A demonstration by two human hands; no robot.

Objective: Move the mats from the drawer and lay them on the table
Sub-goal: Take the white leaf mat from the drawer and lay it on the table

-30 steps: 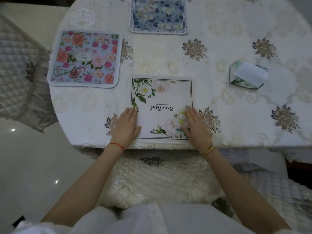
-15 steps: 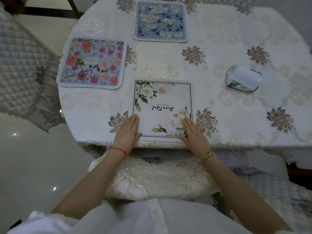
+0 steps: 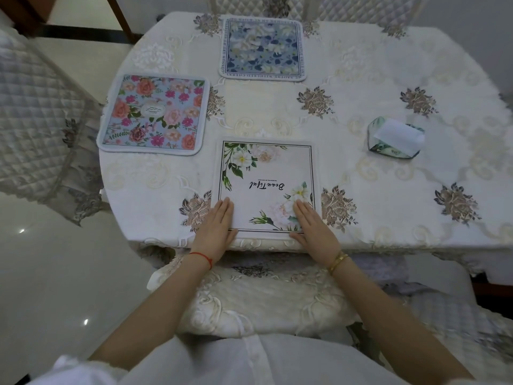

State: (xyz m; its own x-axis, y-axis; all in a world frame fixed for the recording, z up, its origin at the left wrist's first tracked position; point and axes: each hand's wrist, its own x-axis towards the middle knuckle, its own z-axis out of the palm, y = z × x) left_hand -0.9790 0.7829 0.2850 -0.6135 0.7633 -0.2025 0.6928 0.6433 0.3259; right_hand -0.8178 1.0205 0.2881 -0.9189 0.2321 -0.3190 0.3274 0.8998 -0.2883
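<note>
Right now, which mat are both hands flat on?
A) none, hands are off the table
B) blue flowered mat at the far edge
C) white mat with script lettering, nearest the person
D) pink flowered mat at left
C: the left hand and the right hand lie flat, fingers extended, on the near corners of the white mat; the pink mat and the blue mat lie untouched.

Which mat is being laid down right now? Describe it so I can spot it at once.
On the round table with the cream tablecloth, look at the near edge, where the left hand and right hand press flat. Under them lies the white mat: black line border, green-leaved white flowers, script lettering; the other two mats are blue-toned.
</note>
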